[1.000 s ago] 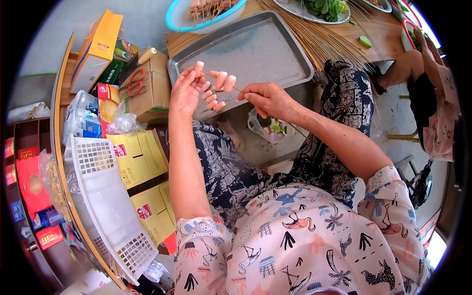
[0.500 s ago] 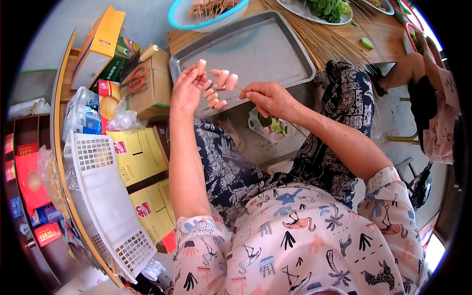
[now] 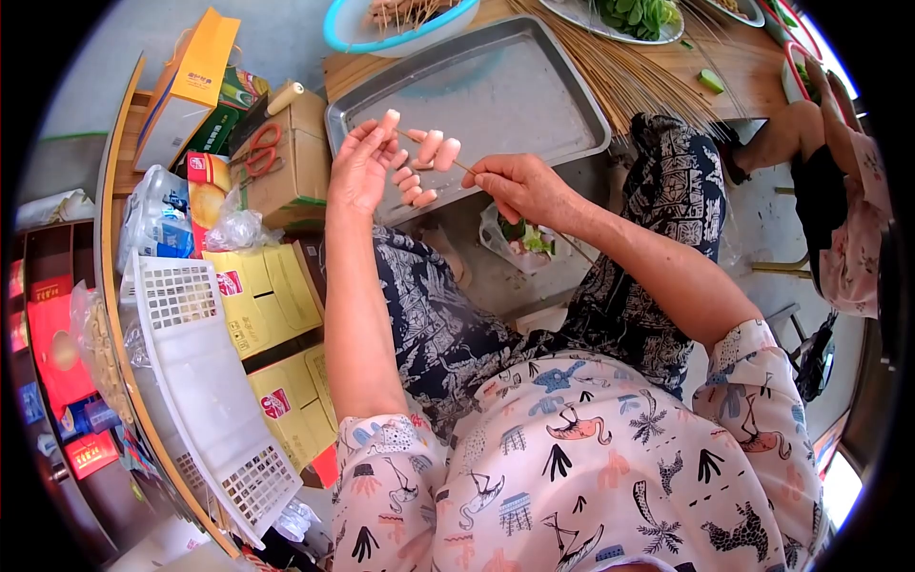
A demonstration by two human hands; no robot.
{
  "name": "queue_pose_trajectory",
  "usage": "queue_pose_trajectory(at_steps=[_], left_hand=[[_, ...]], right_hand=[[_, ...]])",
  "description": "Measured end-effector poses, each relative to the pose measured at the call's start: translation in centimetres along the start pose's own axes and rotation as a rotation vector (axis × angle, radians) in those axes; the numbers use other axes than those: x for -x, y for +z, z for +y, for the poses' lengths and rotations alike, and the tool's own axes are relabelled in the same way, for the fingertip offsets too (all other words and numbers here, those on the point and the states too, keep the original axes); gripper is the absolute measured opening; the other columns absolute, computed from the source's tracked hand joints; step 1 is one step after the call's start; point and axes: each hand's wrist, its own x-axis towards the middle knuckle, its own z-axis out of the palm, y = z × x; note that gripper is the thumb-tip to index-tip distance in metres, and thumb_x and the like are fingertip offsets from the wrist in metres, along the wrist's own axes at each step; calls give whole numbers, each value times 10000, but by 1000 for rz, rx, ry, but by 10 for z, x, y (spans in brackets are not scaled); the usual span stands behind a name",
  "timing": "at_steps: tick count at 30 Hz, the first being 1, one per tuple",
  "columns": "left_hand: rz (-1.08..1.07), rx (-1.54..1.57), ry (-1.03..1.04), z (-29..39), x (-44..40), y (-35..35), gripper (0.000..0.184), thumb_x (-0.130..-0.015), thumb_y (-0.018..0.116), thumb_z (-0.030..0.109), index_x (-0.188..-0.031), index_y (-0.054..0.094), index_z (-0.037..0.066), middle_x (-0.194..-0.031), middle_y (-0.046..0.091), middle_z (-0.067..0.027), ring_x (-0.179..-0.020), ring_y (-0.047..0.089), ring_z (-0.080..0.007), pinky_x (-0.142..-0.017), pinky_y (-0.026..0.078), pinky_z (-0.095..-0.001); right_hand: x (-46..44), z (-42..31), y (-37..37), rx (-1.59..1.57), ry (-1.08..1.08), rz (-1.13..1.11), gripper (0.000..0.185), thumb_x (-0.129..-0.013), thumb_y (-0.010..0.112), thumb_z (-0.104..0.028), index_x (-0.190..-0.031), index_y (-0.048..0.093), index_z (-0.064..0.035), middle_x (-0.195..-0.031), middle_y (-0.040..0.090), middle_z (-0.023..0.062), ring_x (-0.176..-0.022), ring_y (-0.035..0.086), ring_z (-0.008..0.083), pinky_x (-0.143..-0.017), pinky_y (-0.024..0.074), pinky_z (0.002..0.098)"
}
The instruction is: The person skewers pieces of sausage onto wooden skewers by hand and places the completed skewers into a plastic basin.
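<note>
My left hand (image 3: pixel 362 167) pinches a short pink sausage piece (image 3: pixel 390 120) at the tip of a thin skewer (image 3: pixel 465 169). Two more pink pieces (image 3: pixel 437 151) sit along that skewer. Several small pink pieces (image 3: pixel 413 187) hang just below, beside my left fingers; what supports them is hidden. The fingers of my right hand (image 3: pixel 519 186) are closed round the skewer, whose rear end passes under my wrist. Both hands are at the near edge of a shallow metal tray (image 3: pixel 477 95).
A blue-rimmed bowl (image 3: pixel 400 43) of skewered food stands behind the tray. Loose bamboo skewers (image 3: pixel 629 71) and a plate of greens (image 3: pixel 620 21) lie right of it. Boxes (image 3: pixel 286 153) and a white basket (image 3: pixel 205 381) line the left. Another person's leg (image 3: pixel 782 143) shows at right.
Both hands stay almost in place with the skewer between them. The view has shifted slightly, and the sausage pieces are in nearly the same arrangement.
</note>
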Motion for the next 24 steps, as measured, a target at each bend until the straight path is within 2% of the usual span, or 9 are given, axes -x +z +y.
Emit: queue_pose_trajectory(at_steps=[7,13,15,22,24], left_hand=[[0,-6,-3,1,2,4,236,-851,632,24,-1057,518,34,-1074,615,-161,-1006,596,-227,-854,486,-290],[-30,-4,-29,1,4,7,259,-841,644,24,-1066,519,52,-1046,614,-130,-944,589,-195,-855,480,-296],[-18,4,-28,1,3,8,317,-812,670,9,-1074,501,63,-994,612,-111,-833,579,-190,-767,505,-323],[-42,-58,-62,1,3,13,402,-788,718,90,-1104,469,76,-988,605,-106,-843,569,-181,-761,499,-333],[-15,-100,-88,5,11,25,292,-826,697,133,-1052,519,84,-972,610,-80,-894,578,-178,-783,491,-332]], right_hand=[[0,-4,-1,14,12,-9,247,-938,452,-178,-959,628,-7,-483,497,27,-446,485,86,-496,395,267],[-2,0,0,16,7,-3,251,-938,450,-184,-960,629,-10,-480,492,24,-458,483,82,-503,393,265],[-3,0,0,32,11,2,253,-938,450,-186,-961,630,-11,-479,490,24,-461,484,81,-505,394,266],[-8,6,2,-6,21,16,251,-936,452,-196,-979,628,-23,-488,490,18,-463,471,80,-502,385,268],[-8,6,3,0,18,20,248,-936,453,-196,-980,628,-26,-491,490,17,-464,470,78,-501,384,267]])
